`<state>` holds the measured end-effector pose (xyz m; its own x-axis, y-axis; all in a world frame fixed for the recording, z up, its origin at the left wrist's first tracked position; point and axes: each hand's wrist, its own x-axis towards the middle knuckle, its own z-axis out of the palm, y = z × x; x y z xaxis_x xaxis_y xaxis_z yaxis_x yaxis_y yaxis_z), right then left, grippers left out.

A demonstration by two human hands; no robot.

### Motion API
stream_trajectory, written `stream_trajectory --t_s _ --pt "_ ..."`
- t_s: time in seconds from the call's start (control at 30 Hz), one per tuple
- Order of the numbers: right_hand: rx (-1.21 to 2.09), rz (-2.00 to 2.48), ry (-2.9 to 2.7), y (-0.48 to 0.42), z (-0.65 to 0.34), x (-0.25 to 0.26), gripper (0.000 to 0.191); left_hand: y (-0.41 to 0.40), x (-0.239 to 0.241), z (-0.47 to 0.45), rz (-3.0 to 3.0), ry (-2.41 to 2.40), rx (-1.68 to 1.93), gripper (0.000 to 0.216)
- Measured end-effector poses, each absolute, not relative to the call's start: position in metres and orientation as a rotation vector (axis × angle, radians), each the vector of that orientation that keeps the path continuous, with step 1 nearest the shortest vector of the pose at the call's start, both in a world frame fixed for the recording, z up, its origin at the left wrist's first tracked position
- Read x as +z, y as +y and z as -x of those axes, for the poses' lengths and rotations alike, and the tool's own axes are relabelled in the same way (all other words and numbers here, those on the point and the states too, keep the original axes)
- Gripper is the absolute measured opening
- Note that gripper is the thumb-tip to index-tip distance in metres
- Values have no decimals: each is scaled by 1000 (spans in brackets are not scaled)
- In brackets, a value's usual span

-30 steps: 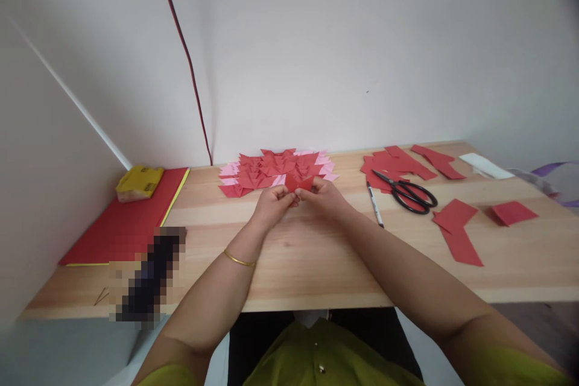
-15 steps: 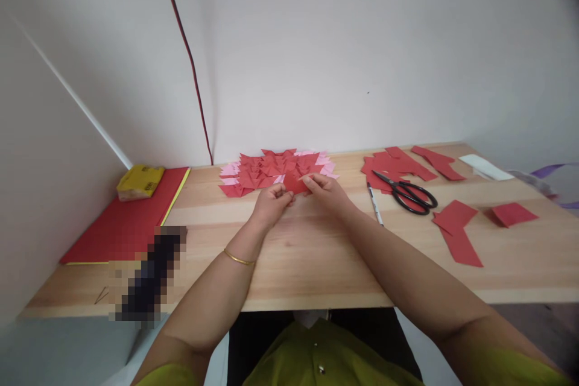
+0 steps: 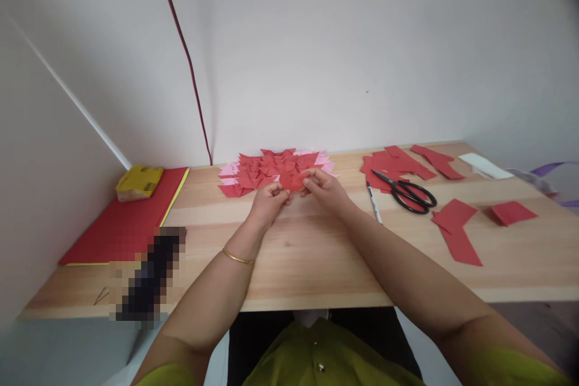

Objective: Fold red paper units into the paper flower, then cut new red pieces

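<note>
Between both hands is a small piece of red paper (image 3: 293,181), held above the table. My left hand (image 3: 270,198) pinches its left edge, thumb and fingers closed. My right hand (image 3: 322,187) grips the right side the same way. Just behind the hands lies a spread of folded red and pink paper pieces (image 3: 260,167), pointed and overlapping, near the wall. The lower edge of the held paper is partly covered by my fingers.
On the right lie black-handled scissors (image 3: 414,196), a pen (image 3: 374,202), red paper offcuts (image 3: 393,161), more red pieces (image 3: 456,229) and a folded red square (image 3: 514,213). Red sheets (image 3: 122,223) on the left carry a yellow packet (image 3: 140,182). A blurred dark object (image 3: 151,274) is nearby.
My hands are slightly farther apart, the left one a little to the left, and more of the red paper shows between them. Both still hold it.
</note>
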<state>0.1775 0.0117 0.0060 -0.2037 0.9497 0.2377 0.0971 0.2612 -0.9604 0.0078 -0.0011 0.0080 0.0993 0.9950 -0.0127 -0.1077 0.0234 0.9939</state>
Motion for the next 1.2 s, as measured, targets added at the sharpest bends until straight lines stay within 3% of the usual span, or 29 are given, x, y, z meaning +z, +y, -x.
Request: stream_trajectory --t_s 0.2,0.37,0.5,1.2 --pt "909 862 -1703 11 -189 16 56 1 6 -5 -1068 993 1140 17" --pt "573 747 -1978 10 -191 22 27 -1 9 -5 -1025 945 1090 18" --pt "542 743 -2046 11 -190 20 12 -2 10 -5 -1036 924 1039 21" --pt "920 891 -2013 8 -192 26 18 -5 11 -6 -1081 973 982 17"
